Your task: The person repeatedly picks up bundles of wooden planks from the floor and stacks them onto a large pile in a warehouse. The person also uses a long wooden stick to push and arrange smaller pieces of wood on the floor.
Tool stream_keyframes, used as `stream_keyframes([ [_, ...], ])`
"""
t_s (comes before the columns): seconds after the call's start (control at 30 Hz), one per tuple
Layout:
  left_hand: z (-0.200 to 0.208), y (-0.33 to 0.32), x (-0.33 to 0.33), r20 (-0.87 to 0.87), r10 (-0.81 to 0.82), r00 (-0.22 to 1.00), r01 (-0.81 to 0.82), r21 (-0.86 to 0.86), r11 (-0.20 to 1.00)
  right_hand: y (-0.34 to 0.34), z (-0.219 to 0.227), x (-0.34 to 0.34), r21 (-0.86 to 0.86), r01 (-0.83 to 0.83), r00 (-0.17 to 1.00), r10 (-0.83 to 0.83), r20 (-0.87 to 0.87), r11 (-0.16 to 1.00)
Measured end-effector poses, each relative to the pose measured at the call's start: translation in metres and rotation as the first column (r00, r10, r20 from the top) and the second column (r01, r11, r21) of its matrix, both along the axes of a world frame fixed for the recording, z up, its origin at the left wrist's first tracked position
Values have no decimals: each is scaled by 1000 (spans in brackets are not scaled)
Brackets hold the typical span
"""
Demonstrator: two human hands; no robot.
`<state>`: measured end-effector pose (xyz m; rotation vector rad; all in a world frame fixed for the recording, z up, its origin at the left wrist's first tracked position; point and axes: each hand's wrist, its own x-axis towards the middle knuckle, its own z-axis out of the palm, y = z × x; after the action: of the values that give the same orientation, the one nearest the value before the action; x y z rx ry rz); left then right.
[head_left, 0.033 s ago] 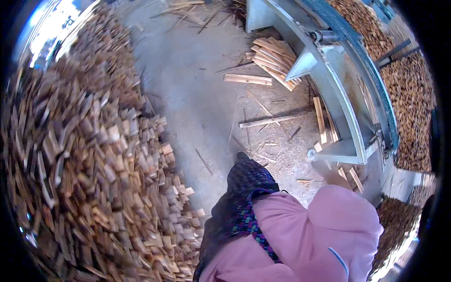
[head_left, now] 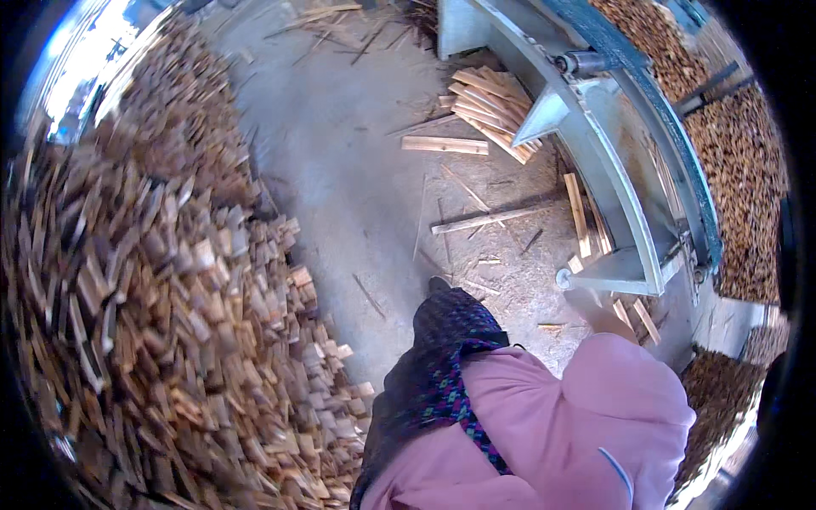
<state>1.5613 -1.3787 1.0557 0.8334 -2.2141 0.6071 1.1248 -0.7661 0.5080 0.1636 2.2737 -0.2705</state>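
My right hand (head_left: 587, 301) reaches out of the pink sleeve (head_left: 625, 374) beside the low front corner of a pale blue-grey metal frame (head_left: 625, 274). It is smeared by motion, and its fingers do not show clearly. Whether it touches the frame or holds anything, I cannot make out. My left hand is out of view. Below me, a dark patterned garment (head_left: 442, 365) covers my lap and leg, and a dark shoe tip (head_left: 438, 284) pokes out on the concrete floor (head_left: 340, 204).
A tall heap of short wood pieces (head_left: 170, 340) fills the left side. Flat boards (head_left: 489, 110) lie stacked beside the metal frame. A single plank (head_left: 444, 145) and loose strips (head_left: 489, 219) litter the floor. More stacked wood (head_left: 735, 195) stands behind the frame.
The scene has shifted very slightly in view. My right hand stays near the frame's corner, still blurred.
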Motion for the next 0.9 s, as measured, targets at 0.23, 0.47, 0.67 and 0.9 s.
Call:
stream_keyframes([
  [0.23,-338,5,-70,62,-92,994,19,723,690,-220,103,-32,-442,-298,944,331,-4,846],
  [0.47,-512,9,-112,313,-182,932,-277,940,198,-290,187,-111,-422,-304,953,268,-145,854],
  [0.67,-501,-54,-203,375,-106,921,-383,921,-69,-281,112,-182,-349,-235,967,183,-175,907],
  [0.9,-590,-178,-334,277,-506,817,-218,960,174,-274,25,-275,-396,171,964,-71,255,902],
])
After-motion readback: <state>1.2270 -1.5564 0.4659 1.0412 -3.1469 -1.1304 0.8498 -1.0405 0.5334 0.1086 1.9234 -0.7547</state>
